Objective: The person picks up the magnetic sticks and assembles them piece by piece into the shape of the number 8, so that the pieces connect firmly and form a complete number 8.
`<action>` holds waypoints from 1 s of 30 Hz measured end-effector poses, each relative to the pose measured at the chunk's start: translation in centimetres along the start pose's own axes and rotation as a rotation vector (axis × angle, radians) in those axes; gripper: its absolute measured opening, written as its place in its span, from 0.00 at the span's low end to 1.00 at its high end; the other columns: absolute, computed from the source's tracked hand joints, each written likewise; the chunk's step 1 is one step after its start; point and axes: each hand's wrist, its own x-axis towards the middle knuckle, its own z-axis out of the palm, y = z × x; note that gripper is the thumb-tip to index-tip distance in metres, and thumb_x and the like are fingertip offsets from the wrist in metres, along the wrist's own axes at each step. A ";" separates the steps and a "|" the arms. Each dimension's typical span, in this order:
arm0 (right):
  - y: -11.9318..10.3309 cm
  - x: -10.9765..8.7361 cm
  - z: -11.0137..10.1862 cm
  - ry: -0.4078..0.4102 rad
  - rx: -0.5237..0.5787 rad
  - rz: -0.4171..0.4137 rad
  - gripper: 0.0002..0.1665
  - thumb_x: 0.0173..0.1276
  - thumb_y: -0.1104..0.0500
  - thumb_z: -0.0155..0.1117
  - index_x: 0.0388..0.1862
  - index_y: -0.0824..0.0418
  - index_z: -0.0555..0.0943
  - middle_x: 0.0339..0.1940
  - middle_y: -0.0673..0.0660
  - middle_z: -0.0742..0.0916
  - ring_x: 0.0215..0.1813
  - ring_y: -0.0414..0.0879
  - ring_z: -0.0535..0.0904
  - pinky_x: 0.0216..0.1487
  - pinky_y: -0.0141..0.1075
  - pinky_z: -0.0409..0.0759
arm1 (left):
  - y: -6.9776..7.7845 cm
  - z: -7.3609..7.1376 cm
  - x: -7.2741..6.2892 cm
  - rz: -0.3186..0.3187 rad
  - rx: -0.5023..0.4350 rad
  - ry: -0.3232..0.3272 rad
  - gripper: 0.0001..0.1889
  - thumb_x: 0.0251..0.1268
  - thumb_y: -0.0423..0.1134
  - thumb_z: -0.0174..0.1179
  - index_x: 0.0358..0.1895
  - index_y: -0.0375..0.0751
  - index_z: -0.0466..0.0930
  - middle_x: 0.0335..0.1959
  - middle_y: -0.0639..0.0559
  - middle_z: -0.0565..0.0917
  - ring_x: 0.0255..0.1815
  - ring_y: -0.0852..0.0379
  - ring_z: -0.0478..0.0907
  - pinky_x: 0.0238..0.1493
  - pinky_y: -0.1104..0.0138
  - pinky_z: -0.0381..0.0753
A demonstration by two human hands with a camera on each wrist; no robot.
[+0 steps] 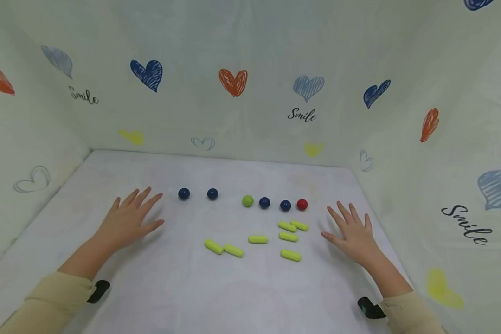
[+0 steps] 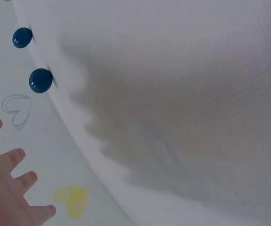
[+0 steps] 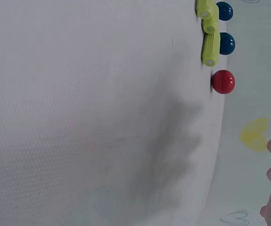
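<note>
My left hand hovers over the left side of the table with fingers spread, holding nothing. Just right of its fingertips lies a dark blue ball, with a second blue ball beyond it. A green ball, two more blue balls and a red ball form a row further right. In front of them lie several yellow-green ridged sticks. Over the right side, my right hand is also spread and holds nothing; the red ball is among the things nearest it.
A white cloth covers the table. Behind and at both sides rises a pale curtain printed with hearts and the word Smile. Dark wrist devices sit at both sleeves. Each hand casts a shadow on the cloth.
</note>
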 end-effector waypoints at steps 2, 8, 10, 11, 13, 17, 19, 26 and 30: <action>-0.2 -0.2 0.0 -0.005 0.011 0.006 0.47 0.68 0.34 0.56 0.77 0.56 0.58 0.77 0.66 0.56 0.76 0.68 0.41 0.65 0.71 0.32 | 0.3 -0.1 0.0 0.009 -0.001 0.001 0.39 0.65 0.60 0.57 0.73 0.44 0.58 0.73 0.32 0.56 0.71 0.28 0.50 0.62 0.29 0.47; -0.7 -0.4 -0.4 -0.002 0.052 0.007 0.47 0.68 0.36 0.58 0.77 0.57 0.58 0.78 0.66 0.56 0.76 0.67 0.41 0.65 0.71 0.32 | 1.8 -0.7 0.4 0.036 -0.016 0.019 0.39 0.64 0.58 0.60 0.72 0.42 0.60 0.73 0.32 0.57 0.72 0.29 0.50 0.62 0.30 0.47; -0.8 -0.3 -0.4 0.001 0.072 0.001 0.47 0.68 0.37 0.59 0.77 0.57 0.58 0.78 0.66 0.56 0.76 0.67 0.41 0.66 0.70 0.32 | 2.4 -0.8 0.7 0.043 -0.016 0.015 0.39 0.63 0.58 0.60 0.72 0.42 0.61 0.73 0.33 0.57 0.72 0.30 0.50 0.63 0.30 0.47; -0.9 -0.3 -0.4 0.001 0.082 -0.002 0.47 0.67 0.38 0.60 0.77 0.57 0.58 0.78 0.66 0.56 0.76 0.67 0.41 0.66 0.70 0.32 | 2.7 -0.9 0.8 0.046 -0.014 0.010 0.40 0.63 0.58 0.61 0.73 0.41 0.61 0.73 0.33 0.57 0.72 0.30 0.50 0.64 0.31 0.47; -1.2 -0.2 -0.4 0.002 0.097 -0.011 0.47 0.67 0.39 0.61 0.77 0.57 0.58 0.78 0.66 0.56 0.76 0.67 0.42 0.66 0.70 0.33 | 3.3 -0.9 1.0 0.053 -0.008 0.000 0.40 0.63 0.58 0.61 0.73 0.41 0.61 0.74 0.34 0.57 0.73 0.31 0.50 0.65 0.32 0.46; -1.8 0.1 -0.3 0.011 0.137 -0.028 0.47 0.65 0.41 0.64 0.77 0.57 0.59 0.78 0.65 0.57 0.76 0.67 0.43 0.66 0.70 0.35 | 4.3 -0.9 1.3 0.080 -0.001 -0.009 0.41 0.62 0.59 0.61 0.73 0.41 0.61 0.74 0.35 0.58 0.73 0.32 0.51 0.65 0.33 0.48; -2.2 0.1 -0.4 0.016 0.160 -0.038 0.47 0.64 0.42 0.65 0.76 0.58 0.59 0.78 0.64 0.57 0.76 0.67 0.43 0.66 0.70 0.36 | 4.8 -0.9 1.4 0.101 -0.010 -0.005 0.41 0.62 0.59 0.62 0.73 0.41 0.61 0.74 0.35 0.58 0.73 0.32 0.52 0.65 0.33 0.49; -3.9 0.4 -0.4 0.018 0.235 -0.078 0.47 0.64 0.44 0.66 0.76 0.59 0.60 0.77 0.63 0.58 0.77 0.64 0.43 0.67 0.70 0.38 | 6.4 -0.7 1.8 0.182 -0.025 0.014 0.41 0.61 0.61 0.62 0.73 0.44 0.62 0.72 0.37 0.62 0.72 0.34 0.55 0.65 0.36 0.53; -4.8 0.5 -0.2 0.023 0.246 -0.106 0.48 0.62 0.43 0.67 0.75 0.59 0.61 0.77 0.62 0.59 0.77 0.63 0.45 0.67 0.68 0.39 | 7.0 -0.3 2.0 0.202 -0.036 -0.002 0.42 0.61 0.62 0.61 0.74 0.46 0.61 0.73 0.39 0.61 0.72 0.36 0.56 0.67 0.38 0.53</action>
